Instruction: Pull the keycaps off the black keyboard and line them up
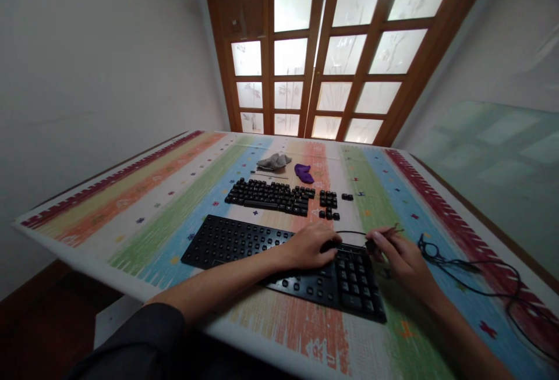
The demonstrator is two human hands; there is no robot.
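A black keyboard [244, 246] with most of its keycaps off lies on the striped tablecloth [152, 211] in front of me. My left hand [312, 246] rests palm down on its right part, fingers curled over the keys near the number pad. My right hand [399, 255] sits at the keyboard's far right corner, fingers pinched on a small thin tool with a wire loop [349, 233] reaching toward the left hand. Beyond the keyboard, the removed keycaps [271, 195] are laid out in rows in keyboard order.
A grey cloth [273, 162] and a purple object [304, 173] lie beyond the keycaps. The keyboard's black cable [476, 272] coils on the table's right side. Wooden glass-paned doors [327, 48] stand behind the table; white walls are on both sides.
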